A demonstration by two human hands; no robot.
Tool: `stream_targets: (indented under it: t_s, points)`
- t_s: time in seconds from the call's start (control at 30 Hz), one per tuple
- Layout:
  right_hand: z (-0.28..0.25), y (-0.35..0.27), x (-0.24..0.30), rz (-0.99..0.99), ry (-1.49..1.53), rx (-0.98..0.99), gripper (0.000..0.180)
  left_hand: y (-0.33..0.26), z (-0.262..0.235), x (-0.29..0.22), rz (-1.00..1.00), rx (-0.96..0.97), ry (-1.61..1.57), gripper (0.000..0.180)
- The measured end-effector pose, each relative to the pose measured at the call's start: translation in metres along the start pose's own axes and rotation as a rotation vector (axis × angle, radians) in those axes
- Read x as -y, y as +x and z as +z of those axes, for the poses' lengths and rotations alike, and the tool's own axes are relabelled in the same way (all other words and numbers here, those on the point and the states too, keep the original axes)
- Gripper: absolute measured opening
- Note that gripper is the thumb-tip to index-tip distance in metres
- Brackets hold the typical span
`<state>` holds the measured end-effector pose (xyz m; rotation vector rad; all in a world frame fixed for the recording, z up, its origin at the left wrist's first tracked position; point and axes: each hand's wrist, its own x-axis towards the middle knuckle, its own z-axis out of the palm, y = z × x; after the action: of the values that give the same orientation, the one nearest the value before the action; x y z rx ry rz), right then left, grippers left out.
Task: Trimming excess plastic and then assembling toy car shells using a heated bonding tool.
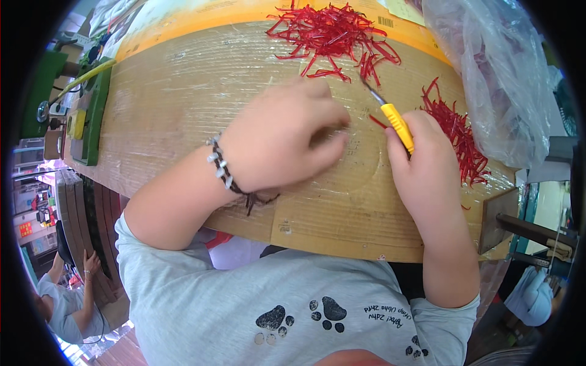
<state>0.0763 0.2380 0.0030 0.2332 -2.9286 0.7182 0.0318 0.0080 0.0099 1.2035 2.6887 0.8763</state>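
Right hand: fingers wrapped around the yellow-handled tool, tip near the far red strips on the desk. Left hand: curled, blurred; grip cannot be determined. Tool appears light, rigid, best held by its handle; strips likely flexible, slippery.

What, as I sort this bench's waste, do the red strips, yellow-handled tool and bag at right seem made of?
Red strips: probably flexible plastic or rubber, glossy, curling with highlights.
Yellow-handled tool: likely plastic handle, smooth, opaque; shaft seemingly metal, grey and shiny.
Bag: probably thin plastic film, see-through, wrinkled.
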Motion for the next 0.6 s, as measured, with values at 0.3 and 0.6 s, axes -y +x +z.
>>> stream_targets:
  t_s: [0.3,0.6]
  points:
    - [-0.017,0.009,-0.025,0.085,-0.186,-0.157,0.023,0.022,0.002,0.051,-0.073,-0.321,0.157,0.021]
    - [-0.014,0.002,0.0,0.01,0.082,-0.14,0.026,0.026,0.002,0.056,-0.14,-0.396,-0.082,0.014]
